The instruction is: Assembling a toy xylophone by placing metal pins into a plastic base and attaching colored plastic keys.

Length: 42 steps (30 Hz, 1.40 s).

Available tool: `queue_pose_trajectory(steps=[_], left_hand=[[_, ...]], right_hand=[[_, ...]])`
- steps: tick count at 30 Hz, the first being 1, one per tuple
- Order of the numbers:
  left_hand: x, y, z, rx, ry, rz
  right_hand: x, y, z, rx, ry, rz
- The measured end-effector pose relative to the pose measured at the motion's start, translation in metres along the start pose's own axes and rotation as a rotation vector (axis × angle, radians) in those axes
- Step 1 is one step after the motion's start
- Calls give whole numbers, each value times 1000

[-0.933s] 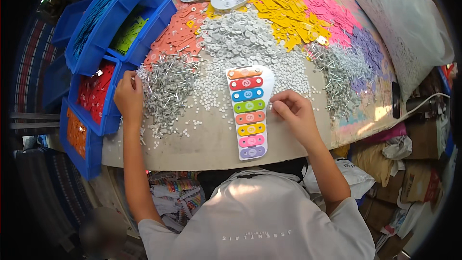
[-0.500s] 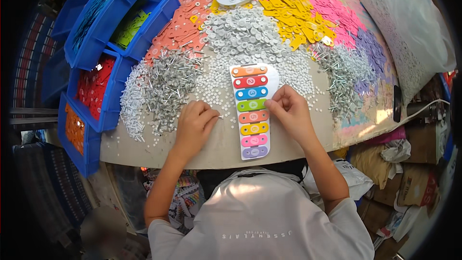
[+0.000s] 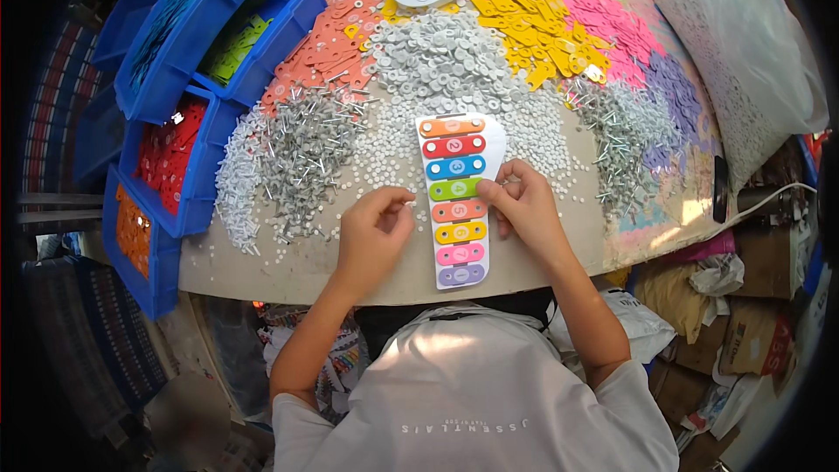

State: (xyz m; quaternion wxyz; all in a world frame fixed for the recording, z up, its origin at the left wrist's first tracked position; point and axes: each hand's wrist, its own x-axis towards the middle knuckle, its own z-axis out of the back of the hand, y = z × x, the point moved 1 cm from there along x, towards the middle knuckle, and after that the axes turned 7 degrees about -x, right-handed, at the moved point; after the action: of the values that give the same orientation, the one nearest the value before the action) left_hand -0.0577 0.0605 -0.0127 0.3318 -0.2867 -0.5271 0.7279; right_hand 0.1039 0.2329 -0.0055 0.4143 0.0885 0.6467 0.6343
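A toy xylophone (image 3: 461, 267) with a white base and several coloured bars lies upright before me on the table. White round caps sit on both ends of its orange, red and blue bars; the lower bars show small dark pin ends. My right hand (image 3: 527, 210) is at its right edge, fingers curled and thumb on the right end of the green bar (image 3: 453, 190), hiding that end. Just left of the board, my left hand (image 3: 374, 232) is raised with fingertips pinched around what looks like a small white cap (image 3: 412, 203).
Behind the board lie heaps of grey-white round pieces (image 3: 437, 57) and small white caps (image 3: 384, 144). Metal pins (image 3: 310, 153) are piled left, more pins (image 3: 616, 157) right. Yellow bars (image 3: 524, 22) and pink bars (image 3: 612, 26) spread behind. Blue bins (image 3: 201, 179) line the left.
My left hand has lifted from the table and moved right, nearer the board, fingers now drawn together. My right thumb has shifted slightly left onto the green bar, its other fingers lower.
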Motion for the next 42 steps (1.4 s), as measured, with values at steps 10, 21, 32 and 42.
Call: queue_pose_trajectory(steps=[10, 21, 32, 42], left_hand=[[34, -4, -10, -756, 315, 396], [42, 4, -19, -491, 325, 468], [50, 14, -25, -561, 326, 378], [40, -6, -7, -219, 288, 252]], right_hand=[[1, -8, 2, 17, 11, -6], [2, 0, 1, 18, 81, -36], [11, -5, -5, 9, 134, -36], [2, -3, 20, -66, -22, -78]])
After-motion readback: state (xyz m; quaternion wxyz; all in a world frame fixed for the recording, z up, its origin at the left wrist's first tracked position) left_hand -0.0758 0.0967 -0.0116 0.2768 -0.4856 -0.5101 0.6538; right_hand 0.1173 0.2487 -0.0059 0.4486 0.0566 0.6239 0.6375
